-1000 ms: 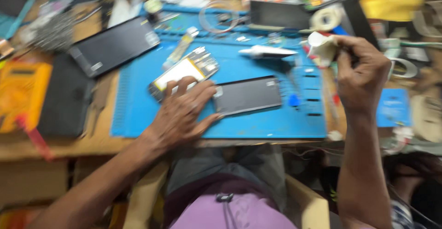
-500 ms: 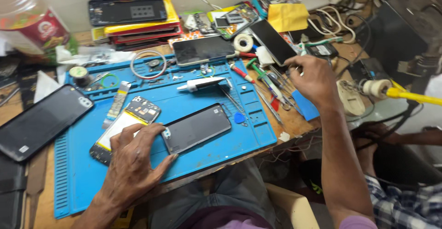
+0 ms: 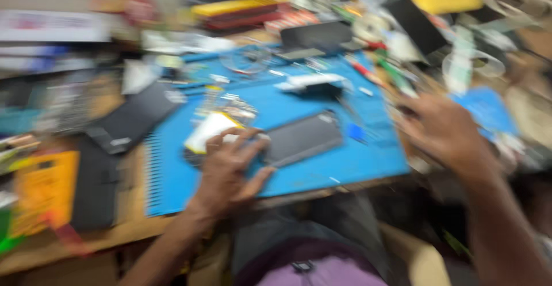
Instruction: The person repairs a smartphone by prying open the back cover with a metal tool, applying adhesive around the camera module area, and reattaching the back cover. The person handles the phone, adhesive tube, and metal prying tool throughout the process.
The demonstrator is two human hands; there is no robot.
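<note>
Left hand (image 3: 230, 168): spread flat, pressing opened phone (image 3: 214, 132) beside dark screen panel (image 3: 302, 138).
Right hand (image 3: 443, 130): blurred, grip not discernible.
Surface: blue work mat (image 3: 345, 165).

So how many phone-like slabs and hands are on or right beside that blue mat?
Dark phone slabs: 3 — one on the blue mat at, one off its left edge, one at its far edge
Hands: 2 — left hand, right hand
Total: 5

Single head-worn camera, no second view. It looks steeply down and forward from above my lap onto the worktop (image 3: 115, 237), close range; frame motion-blurred, blue mat (image 3: 345, 159) central.
</note>
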